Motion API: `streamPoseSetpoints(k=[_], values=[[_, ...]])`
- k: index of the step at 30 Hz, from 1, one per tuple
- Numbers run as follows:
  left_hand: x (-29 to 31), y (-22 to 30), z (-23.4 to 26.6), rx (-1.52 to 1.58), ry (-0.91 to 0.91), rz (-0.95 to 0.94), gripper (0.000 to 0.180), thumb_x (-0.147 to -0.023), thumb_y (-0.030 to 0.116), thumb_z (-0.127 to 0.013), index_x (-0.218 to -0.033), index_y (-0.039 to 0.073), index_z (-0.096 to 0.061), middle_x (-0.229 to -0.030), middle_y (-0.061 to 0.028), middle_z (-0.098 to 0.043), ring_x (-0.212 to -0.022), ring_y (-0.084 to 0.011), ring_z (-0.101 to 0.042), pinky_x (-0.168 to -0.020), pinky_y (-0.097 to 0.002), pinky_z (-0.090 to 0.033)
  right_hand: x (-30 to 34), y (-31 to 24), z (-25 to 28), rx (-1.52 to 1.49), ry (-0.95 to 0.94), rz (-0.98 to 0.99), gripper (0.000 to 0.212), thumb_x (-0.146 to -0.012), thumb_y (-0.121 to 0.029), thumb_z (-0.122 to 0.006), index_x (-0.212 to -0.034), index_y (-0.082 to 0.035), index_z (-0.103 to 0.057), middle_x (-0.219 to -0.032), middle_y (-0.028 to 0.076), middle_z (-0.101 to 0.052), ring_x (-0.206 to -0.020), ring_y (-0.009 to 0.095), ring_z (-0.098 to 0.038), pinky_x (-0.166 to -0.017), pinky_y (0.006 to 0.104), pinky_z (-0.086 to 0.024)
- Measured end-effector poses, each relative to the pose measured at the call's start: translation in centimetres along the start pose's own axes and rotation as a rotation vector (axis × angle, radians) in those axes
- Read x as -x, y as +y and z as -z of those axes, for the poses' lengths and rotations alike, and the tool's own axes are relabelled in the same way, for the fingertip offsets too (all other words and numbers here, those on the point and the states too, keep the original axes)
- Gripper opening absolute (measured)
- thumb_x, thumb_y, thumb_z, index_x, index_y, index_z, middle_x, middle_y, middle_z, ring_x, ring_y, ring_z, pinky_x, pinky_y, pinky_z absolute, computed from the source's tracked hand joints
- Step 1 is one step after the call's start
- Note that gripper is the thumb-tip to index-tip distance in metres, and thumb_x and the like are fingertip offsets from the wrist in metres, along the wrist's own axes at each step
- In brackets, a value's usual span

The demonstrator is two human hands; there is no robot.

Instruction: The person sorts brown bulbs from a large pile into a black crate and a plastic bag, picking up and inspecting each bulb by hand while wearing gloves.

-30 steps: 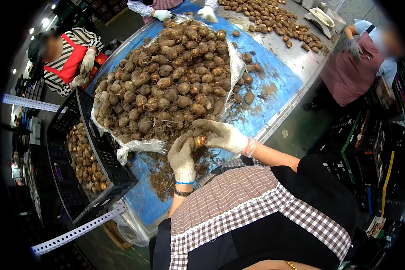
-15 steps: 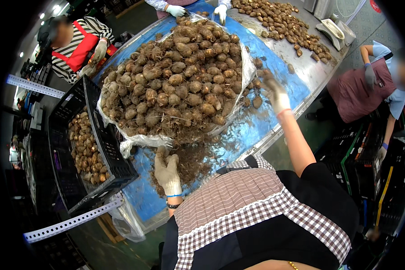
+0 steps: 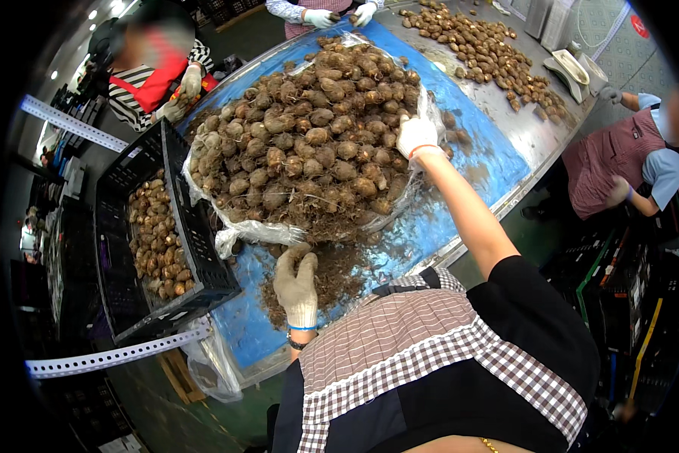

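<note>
A large heap of hairy brown taro corms (image 3: 309,143) lies on a clear plastic sheet (image 3: 260,232) on the blue-covered table. My gloved right hand (image 3: 417,137) rests at the heap's right edge, its fingers curled against the corms beside the sheet. What it grips there is hidden. Low in front of the heap, my gloved left hand (image 3: 297,281) has its fingers bent inward over loose root fibres and soil (image 3: 339,275). Whatever lies within those fingers cannot be made out.
A black crate (image 3: 211,257) with cleaner taro (image 3: 158,234) stands tilted at the table's left. More taro (image 3: 490,53) covers the far right metal top, near a scale (image 3: 567,74). Co-workers stand at far left, at the back and at right; stacked crates (image 3: 618,302) are behind right.
My right hand has moved leftward from beside the heap onto its right edge. My left hand stays in front of the heap. The view has shifted slightly, and the co-worker at right has moved their arms.
</note>
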State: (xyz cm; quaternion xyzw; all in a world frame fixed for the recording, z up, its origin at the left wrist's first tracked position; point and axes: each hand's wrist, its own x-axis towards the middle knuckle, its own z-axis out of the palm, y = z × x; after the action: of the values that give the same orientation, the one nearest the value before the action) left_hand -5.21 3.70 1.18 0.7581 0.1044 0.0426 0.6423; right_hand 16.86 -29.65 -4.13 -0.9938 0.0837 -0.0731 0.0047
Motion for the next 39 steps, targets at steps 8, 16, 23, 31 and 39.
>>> streamPoseSetpoints(k=[8,16,23,31,39], values=[[0.1,-0.5,-0.9,0.012,-0.094,-0.003,0.027,-0.088,0.016,-0.063,-0.108,-0.002,-0.066,-0.092,-0.0074,-0.067,-0.083,-0.0139,-0.06,-0.077,-0.028,-0.048,-1.3,2.2,-0.5,-0.018,-0.028,0.084,0.034,-0.087,-0.017,-0.047,-0.114,-0.001,-0.061,-0.099,0.02,-0.069,-0.093,0.036,-0.067,-0.08,0.0436,-0.054],[-0.4,2.0,-1.7,0.026,-0.146,-0.031,0.03,-0.087,0.019,-0.065,-0.11,-0.001,-0.066,-0.095,-0.0077,-0.068,-0.082,-0.0146,-0.062,-0.076,-0.0287,-0.05,0.7,2.0,3.5,-0.143,0.033,0.174,0.041,-0.081,-0.028,-0.065,-0.114,-0.004,-0.06,-0.095,0.024,-0.068,-0.091,0.04,-0.065,-0.083,0.046,-0.052],[-3.0,5.2,-4.6,-0.303,-0.005,-0.567,0.047,-0.092,0.03,-0.062,-0.126,-0.002,-0.055,-0.095,-0.0095,-0.067,-0.083,-0.0196,-0.064,-0.077,-0.0299,-0.052,8.4,-5.4,11.2,-1.214,0.003,0.136,0.042,-0.1,-0.037,-0.046,-0.115,-0.001,-0.061,-0.099,0.017,-0.071,-0.097,0.03,-0.067,-0.087,0.0407,-0.052],[-5.9,5.7,-7.4,-0.34,0.001,-0.705,0.028,-0.096,0.026,-0.048,-0.104,0.003,-0.061,-0.08,-0.0176,-0.064,-0.075,-0.031,-0.063,-0.064,-0.0383,-0.048,13.6,-12.3,10.0,-1.366,0.097,0.244,0.033,-0.098,-0.024,-0.054,-0.12,0.0,-0.06,-0.087,0.018,-0.07,-0.078,0.03,-0.069,-0.071,0.0344,-0.054],[-7.4,4.6,-5.1,0.703,-0.731,0.742,0.068,-0.09,0.077,-0.025,-0.065,0.017,-0.045,-0.046,0.0024,-0.035,-0.034,-0.0095,-0.028,-0.032,-0.0285,-0.021,11.1,-11.3,13.6,-0.674,0.337,0.928,0.035,-0.082,-0.012,-0.059,-0.116,-0.008,-0.066,-0.069,0.013,-0.06,-0.064,0.03,-0.059,-0.062,0.0404,-0.045]])
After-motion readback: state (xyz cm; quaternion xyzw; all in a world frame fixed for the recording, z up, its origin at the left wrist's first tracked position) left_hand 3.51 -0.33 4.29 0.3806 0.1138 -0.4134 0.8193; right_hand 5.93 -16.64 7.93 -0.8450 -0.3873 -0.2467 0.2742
